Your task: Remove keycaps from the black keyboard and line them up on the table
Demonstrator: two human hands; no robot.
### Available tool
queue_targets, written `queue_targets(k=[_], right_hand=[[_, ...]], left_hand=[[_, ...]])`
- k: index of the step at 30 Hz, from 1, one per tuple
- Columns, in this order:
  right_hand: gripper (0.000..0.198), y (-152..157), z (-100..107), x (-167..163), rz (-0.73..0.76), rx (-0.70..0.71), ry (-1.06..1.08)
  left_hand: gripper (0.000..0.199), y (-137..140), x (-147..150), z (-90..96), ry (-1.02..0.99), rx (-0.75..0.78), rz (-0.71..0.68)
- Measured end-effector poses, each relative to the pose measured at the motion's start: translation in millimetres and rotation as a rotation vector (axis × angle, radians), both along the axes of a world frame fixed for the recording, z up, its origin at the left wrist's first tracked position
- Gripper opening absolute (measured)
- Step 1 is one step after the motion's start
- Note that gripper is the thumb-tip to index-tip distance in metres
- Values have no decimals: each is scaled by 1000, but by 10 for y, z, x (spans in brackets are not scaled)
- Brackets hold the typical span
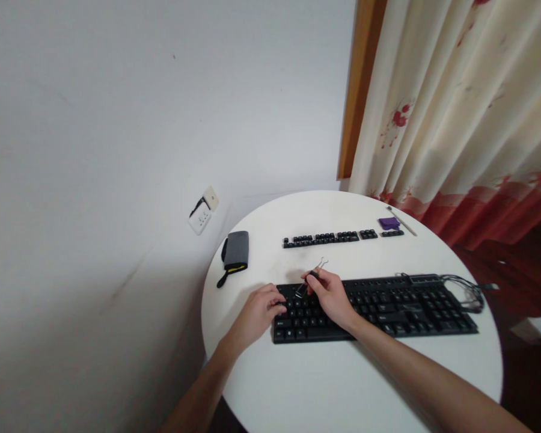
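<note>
A black keyboard [379, 316] lies across the white round table, with the top row of keys at its upper left bare of caps. My right hand [328, 294] pinches a wire keycap puller [302, 290] with a dark handle; its lower loop is over the upper-left keys, and its other wire end sticks up past my fingers. My left hand [264, 307] has its bent fingers on the keyboard's left end, thumb and forefinger at the edge keys. Behind the keyboard, removed black keycaps [322, 239] are lined up in two rows.
A grey pouch [237, 249] with a strap lies at the table's left. At the back right are a folded purple cloth [389, 224] and a thin brush [401, 221]. The bundled cable [469, 291] sits over the keyboard's right corner. Wall and curtain stand behind.
</note>
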State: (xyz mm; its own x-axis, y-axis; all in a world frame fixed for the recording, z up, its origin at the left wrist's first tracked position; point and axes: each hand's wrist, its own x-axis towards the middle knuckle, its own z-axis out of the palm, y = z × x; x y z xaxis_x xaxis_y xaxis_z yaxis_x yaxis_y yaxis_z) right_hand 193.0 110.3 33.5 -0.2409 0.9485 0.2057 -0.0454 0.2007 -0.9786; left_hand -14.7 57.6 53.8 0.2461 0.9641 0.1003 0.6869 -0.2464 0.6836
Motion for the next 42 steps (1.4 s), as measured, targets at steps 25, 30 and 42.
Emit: queue_targets(k=[25,30,42], right_hand=[[34,56,-28,11,21,-39,-10],[33,58,-28,12,5,-25,-4],[32,45,-35,17,17,-57,16]], left_hand=[[15,676,-180,94,-101,301,286],[12,1346,-147,-21,-7,291,88],[12,1491,-146,-398,208,373,70]])
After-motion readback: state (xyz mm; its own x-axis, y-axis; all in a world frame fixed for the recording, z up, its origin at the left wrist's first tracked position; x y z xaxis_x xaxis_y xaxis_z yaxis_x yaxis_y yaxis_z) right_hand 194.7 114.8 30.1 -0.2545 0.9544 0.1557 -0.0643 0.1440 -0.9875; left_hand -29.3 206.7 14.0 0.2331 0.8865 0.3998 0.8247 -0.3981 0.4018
